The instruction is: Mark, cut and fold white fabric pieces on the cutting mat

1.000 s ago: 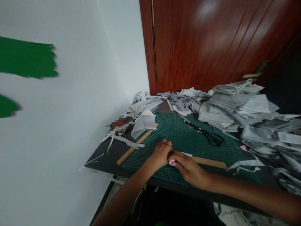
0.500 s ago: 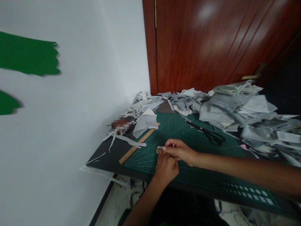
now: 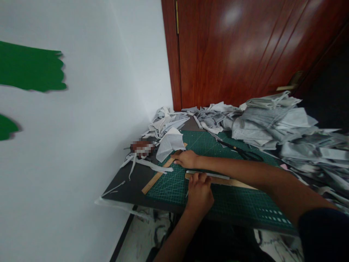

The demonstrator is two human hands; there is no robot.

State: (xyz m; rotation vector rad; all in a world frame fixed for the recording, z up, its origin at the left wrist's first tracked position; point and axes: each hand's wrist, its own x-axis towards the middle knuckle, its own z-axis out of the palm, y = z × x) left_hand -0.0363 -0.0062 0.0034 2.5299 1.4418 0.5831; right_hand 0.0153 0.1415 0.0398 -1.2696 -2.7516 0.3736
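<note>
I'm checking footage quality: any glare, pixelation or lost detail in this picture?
Head view: pale glare on the brown door; head view: a pixelated patch left of the green mat; head view: dark area at far right, detail lost.

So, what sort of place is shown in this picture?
Probably a small workspace for cutting fabric: black scissors lie on a green gridded cutting mat, and heaps of grey, cloth-like material are piled around it.

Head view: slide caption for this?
Left hand on one wooden strip, right hand at a second strip, over green cutting mat.
</note>
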